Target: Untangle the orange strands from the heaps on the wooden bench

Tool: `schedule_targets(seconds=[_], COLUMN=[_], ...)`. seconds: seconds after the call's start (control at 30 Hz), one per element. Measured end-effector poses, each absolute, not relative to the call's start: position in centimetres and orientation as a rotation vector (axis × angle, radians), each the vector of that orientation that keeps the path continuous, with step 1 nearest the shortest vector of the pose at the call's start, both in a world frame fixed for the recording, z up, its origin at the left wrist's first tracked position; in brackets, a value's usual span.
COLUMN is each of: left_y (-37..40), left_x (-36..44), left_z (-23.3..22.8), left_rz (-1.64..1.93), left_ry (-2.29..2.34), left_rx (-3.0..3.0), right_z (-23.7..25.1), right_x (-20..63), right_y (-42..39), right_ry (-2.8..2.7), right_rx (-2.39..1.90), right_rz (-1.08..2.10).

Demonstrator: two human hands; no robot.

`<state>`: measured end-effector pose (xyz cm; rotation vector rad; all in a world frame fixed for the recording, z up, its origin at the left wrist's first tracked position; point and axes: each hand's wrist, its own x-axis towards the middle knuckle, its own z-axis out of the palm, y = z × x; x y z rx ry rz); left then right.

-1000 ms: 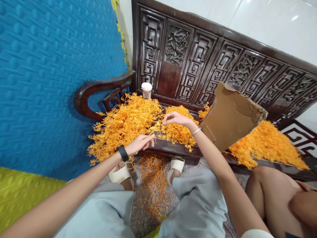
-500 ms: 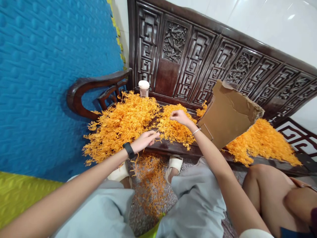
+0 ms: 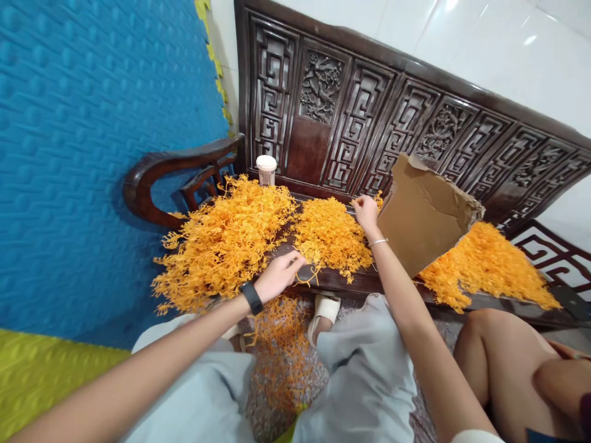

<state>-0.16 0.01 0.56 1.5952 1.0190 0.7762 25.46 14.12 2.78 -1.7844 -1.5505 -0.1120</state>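
Note:
Heaps of thin orange strands lie on a dark carved wooden bench [image 3: 341, 280]: a large left pile [image 3: 221, 243], a smaller middle pile [image 3: 330, 237] and a right pile [image 3: 484, 264]. My left hand [image 3: 279, 275], with a black wristband, rests at the bench's front edge, its fingers pinched on a few orange strands [image 3: 310, 274] between the left and middle piles. My right hand [image 3: 366, 211], with a thin bracelet, reaches to the back of the middle pile, fingers curled into the strands beside a torn cardboard sheet [image 3: 427, 215].
A white-lidded cup [image 3: 266, 170] stands at the bench's back left. More orange strands [image 3: 281, 344] lie on the speckled floor between my sandalled feet. Blue padded wall on the left, green mat below it. Another person's bare knee [image 3: 498, 344] sits at the right.
My right hand has moved from the front of the middle pile to its back right, near the cardboard. My left hand has slid a little right along the bench edge.

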Motion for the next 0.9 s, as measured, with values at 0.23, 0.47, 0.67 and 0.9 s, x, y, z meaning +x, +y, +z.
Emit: schedule_targets(seconds=[0.23, 0.47, 0.67, 0.9], left_y=[0.6, 3.4, 3.6, 3.4], left_x=[-2.2, -3.6, -3.9, -3.4], left_z=[-1.2, -1.4, -0.9, -0.7], left_rz=[0.758, 0.897, 0.963, 0.974], left_ry=[0.978, 1.095, 1.054, 1.065], left_rx=[1.69, 1.324, 1.191, 1.317], right_z=[-1.3, 0.0, 2.0, 2.8], right_x=[29.2, 28.4, 23.1, 18.0], right_y=[15.3, 14.3, 12.6, 10.5], right_ry=[-1.367, -1.408, -1.669, -1.969], right_rx=[-1.778, -1.505, -1.214, -1.05], right_rz=[0.264, 1.001, 1.394, 1.632])
